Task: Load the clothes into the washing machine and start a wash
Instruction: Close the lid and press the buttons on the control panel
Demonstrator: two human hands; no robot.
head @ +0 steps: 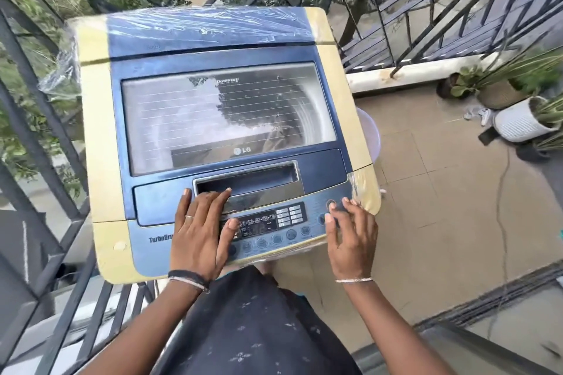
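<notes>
Head view: blue-and-cream plastic top-loading washing machine [97,119] stood directly ahead, its glass lid [228,119] down. The empty left hand [201,231] lay flat at the lid's handle recess [246,179]. The right hand [350,240], nearer, fingers spread and empty, touched round buttons [331,203] at the control panel's [274,222] right end.

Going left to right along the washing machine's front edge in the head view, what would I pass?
TurboDrum label → left hand → display panel → right hand → tiled floor
</notes>
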